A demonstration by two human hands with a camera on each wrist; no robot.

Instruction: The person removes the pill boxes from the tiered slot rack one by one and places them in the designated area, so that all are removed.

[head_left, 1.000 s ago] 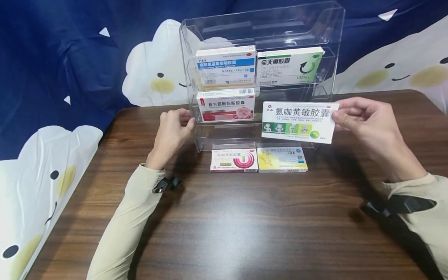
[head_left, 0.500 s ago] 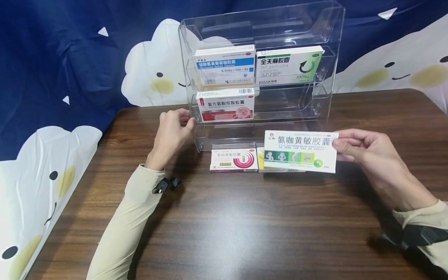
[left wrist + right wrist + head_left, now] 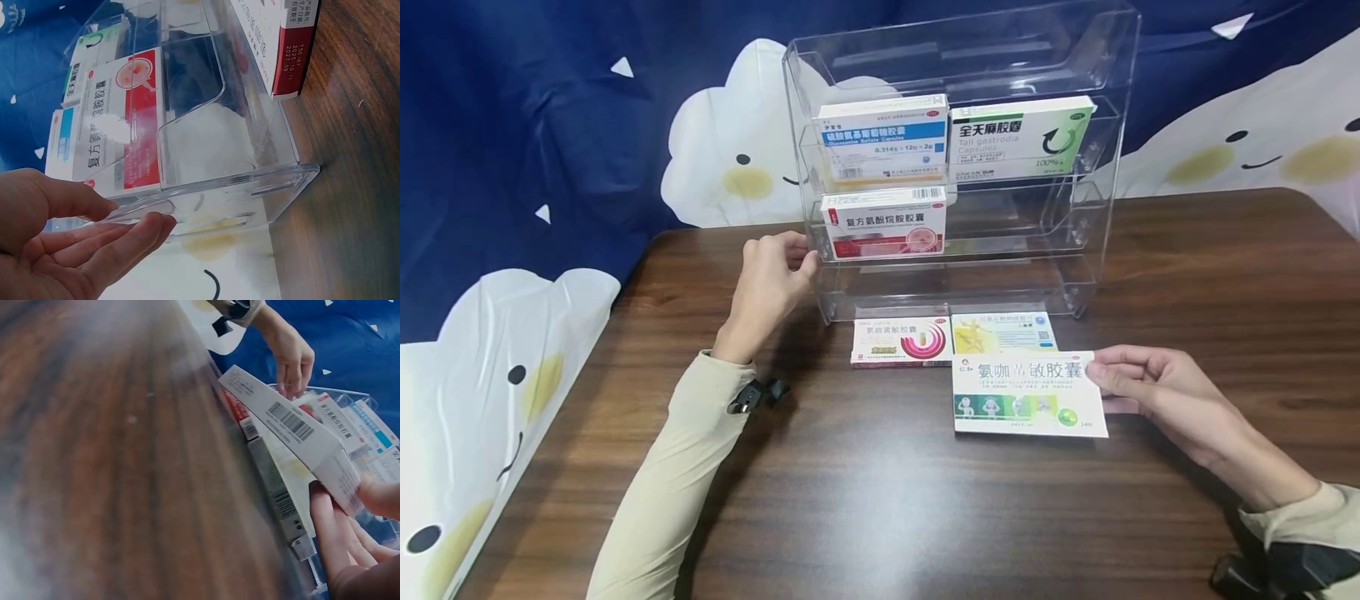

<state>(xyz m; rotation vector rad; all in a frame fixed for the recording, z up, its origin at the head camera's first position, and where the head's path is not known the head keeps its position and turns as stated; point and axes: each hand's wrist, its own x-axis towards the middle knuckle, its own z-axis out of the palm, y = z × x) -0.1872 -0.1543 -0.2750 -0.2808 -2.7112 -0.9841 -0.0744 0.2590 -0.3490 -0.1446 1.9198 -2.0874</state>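
My right hand (image 3: 1165,396) pinches the right end of a white and green medicine box (image 3: 1028,408), thumb in front and fingers behind. That box is tilted, held low at the near side of a yellow and white medicine box (image 3: 1002,332), whose lower part it covers in the head view. Beside it on the table lies a white and pink medicine box (image 3: 901,340). My left hand (image 3: 772,271) pinches the left side edge of a clear acrylic display rack (image 3: 212,187), thumb and fingers on either side of the panel. In the right wrist view, the held box (image 3: 294,428) shows its barcode edge.
On the rack's tiers stand a blue and white box (image 3: 883,142), a green and white box (image 3: 1021,140) and a red and white box (image 3: 883,223). Brown wooden table (image 3: 865,500) lies beneath. Behind hangs a blue curtain (image 3: 587,125) with cloud prints.
My right hand has brought the white and green medicine box down from in front of the rack, toward me. The left hand stays at the rack's side.
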